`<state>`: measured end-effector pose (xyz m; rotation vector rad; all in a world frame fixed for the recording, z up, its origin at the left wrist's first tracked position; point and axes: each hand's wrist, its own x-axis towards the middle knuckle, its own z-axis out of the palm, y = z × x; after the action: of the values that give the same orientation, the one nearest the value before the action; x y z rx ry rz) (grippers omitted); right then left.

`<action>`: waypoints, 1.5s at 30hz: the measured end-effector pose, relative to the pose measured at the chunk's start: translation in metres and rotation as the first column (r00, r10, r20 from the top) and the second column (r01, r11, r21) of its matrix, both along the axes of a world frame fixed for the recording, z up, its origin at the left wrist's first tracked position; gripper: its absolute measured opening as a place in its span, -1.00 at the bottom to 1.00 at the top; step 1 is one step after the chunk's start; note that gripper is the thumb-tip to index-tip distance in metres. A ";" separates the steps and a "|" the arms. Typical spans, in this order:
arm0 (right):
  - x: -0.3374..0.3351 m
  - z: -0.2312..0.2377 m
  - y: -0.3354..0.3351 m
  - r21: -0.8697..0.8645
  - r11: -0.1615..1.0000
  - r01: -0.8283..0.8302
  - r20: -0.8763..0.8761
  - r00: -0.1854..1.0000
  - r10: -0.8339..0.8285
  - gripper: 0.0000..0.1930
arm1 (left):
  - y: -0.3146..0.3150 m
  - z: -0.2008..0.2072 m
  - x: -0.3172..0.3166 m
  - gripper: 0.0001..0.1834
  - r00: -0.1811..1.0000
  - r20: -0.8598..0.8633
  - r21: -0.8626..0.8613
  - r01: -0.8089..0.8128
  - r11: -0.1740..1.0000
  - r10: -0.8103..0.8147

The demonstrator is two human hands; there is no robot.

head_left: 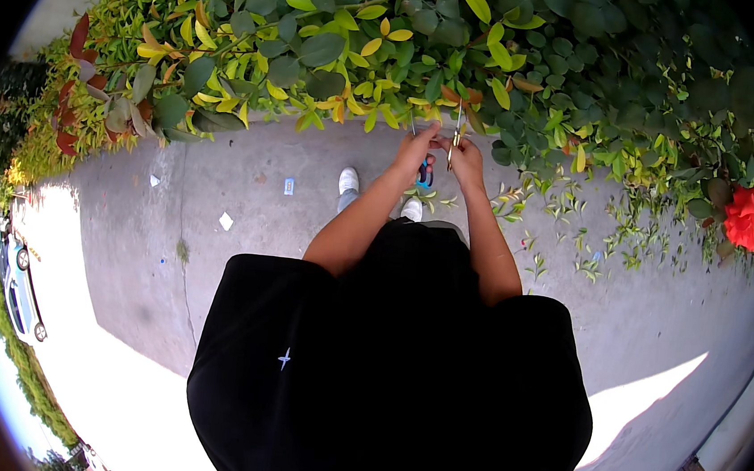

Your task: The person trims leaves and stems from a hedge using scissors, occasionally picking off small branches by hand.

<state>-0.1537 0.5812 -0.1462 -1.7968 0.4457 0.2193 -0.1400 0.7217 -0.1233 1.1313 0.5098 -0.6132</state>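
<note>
Both my hands are close together in front of me, at the lower edge of the leafy hedge (348, 54). My left hand (415, 149) is closed around a tool with blue and black handles (424, 175); the handles hang below the fingers, and a thin metal tip shows above them. In my right hand (468, 163) is a slim metal tool (456, 133), gold-coloured low down, with a silver point reaching up into the leaves. The fingertips of the two hands meet or nearly meet. Whatever lies between them is too small to make out.
Cut leafy sprigs (593, 227) lie scattered on the grey pavement (247, 287) to the right. A red flower (744, 219) hangs at the far right. Paper scraps (226, 221) and a small blue-white packet (289, 186) lie left of my shoes (349, 179). A car (21, 290) stands far left.
</note>
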 end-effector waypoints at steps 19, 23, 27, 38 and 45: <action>0.145 0.106 -0.016 -0.741 0.576 -0.344 -0.245 0.938 0.245 -0.42 | -0.031 0.042 0.085 -0.37 0.989 -0.057 -0.530 0.088 0.844 -0.140; 0.158 0.097 -0.006 -0.719 0.592 -0.364 -0.243 0.930 0.276 -0.41 | -0.033 0.032 0.094 -0.36 0.991 -0.101 -0.596 0.006 0.803 -0.083; 0.165 0.083 -0.010 -0.719 0.639 -0.273 -0.166 0.961 0.223 -0.43 | -0.045 0.027 0.101 -0.36 0.992 -0.117 -0.679 -0.050 0.733 -0.040; 0.162 0.067 -0.026 -0.574 0.801 -0.172 -0.054 0.984 0.172 -0.46 | -0.057 0.023 0.089 -0.35 0.978 -0.194 -0.780 -0.199 0.593 0.073; 0.155 0.076 -0.025 -0.530 0.828 -0.182 -0.038 0.981 0.192 -0.50 | -0.052 0.021 0.096 -0.43 0.965 -0.257 -0.733 -0.230 0.641 0.053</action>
<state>0.0009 0.5558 -0.0698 -2.3956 0.3336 0.2305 -0.0437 0.6698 -0.1023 0.2062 0.4470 -0.7164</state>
